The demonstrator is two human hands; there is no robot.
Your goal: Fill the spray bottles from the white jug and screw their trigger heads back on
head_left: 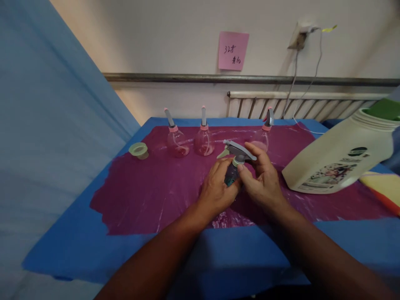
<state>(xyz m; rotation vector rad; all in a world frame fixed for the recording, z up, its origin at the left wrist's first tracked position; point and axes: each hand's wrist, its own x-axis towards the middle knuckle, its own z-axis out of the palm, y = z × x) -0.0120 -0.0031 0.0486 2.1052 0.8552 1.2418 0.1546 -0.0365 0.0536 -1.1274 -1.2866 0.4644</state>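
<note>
Head view, centre of frame: the left hand (217, 189) is clasped round the small spray bottle (231, 177), bracing its body upright over the purple sheet (140, 196). That frees the right hand (262, 183) to pinch the trigger head (239, 151) at its collar. Three pink bottles (203, 143) stand behind, upper middle.

On my feed only the person's two arms show, in the lower half of the frame; the left forearm (156, 260) and the right forearm (325, 258) are bare down to the bottom edge; the left hand (215, 189) and the right hand (261, 183), at centre frame, are bare too, with knuckles showing plainly.
</note>
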